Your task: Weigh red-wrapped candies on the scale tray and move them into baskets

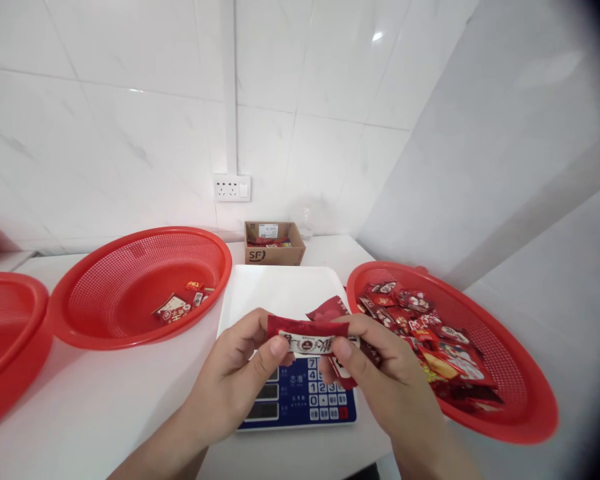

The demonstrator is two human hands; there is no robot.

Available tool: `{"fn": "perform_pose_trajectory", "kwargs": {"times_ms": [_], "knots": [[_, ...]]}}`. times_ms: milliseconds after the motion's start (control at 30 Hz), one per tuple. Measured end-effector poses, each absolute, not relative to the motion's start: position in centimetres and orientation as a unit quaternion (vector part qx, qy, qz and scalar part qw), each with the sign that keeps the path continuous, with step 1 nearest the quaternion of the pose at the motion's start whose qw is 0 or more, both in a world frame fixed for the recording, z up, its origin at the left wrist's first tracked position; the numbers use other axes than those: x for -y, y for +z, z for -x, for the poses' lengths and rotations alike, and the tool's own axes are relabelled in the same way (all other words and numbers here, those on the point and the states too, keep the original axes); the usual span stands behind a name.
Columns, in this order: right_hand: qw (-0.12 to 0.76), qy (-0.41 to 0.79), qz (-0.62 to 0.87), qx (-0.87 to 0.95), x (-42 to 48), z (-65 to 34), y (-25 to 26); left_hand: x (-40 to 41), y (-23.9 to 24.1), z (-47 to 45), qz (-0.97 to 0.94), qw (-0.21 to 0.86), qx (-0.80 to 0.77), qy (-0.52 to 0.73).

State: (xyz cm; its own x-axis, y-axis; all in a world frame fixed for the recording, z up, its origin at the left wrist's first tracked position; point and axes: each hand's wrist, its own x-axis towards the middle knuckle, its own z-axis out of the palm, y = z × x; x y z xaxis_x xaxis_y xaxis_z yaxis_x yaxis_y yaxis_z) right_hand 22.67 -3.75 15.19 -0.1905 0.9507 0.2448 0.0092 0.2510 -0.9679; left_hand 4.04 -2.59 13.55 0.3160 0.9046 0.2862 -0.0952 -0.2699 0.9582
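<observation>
Both my hands hold one small red snack packet [307,335] with a white label, just above the keypad of a white electronic scale [280,293]. My left hand [235,380] pinches its left end between thumb and fingers. My right hand [385,380] pinches the right end, and a second red packet [343,372] hangs under its fingers. Another red packet [329,309] lies on the scale's pan behind the hands.
A red mesh basket [525,407] at the right holds several red packets. A red basket [130,320] at the left holds a few packets; a third red basket [10,333] is at the far left. A small cardboard box [275,252] sits below a wall socket [233,188].
</observation>
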Motion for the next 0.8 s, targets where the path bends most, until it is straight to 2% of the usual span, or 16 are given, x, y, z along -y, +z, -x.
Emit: {"fn": "perform_pose_trajectory", "kwargs": {"times_ms": [200, 300, 500, 800], "knots": [[0.512, 0.227, 0.420, 0.714, 3.7, -23.0, 15.0, 2.6, 13.7, -4.1, -0.643, 0.440, -0.337, 0.528], [0.510, 0.154, 0.407, 0.742, 3.7, -23.1, 14.7, 2.5, 13.7, -3.9, -0.674, 0.396, -0.312, 0.540], [0.501, 0.156, 0.405, 0.749, 3.9, -23.2, 14.2, 2.7, 13.6, -3.2, -0.680, 0.372, -0.283, 0.564], [0.515, 0.268, 0.419, 0.698, 4.1, -22.9, 14.2, 2.7, 13.4, -3.3, -0.694, 0.303, -0.301, 0.580]]}}
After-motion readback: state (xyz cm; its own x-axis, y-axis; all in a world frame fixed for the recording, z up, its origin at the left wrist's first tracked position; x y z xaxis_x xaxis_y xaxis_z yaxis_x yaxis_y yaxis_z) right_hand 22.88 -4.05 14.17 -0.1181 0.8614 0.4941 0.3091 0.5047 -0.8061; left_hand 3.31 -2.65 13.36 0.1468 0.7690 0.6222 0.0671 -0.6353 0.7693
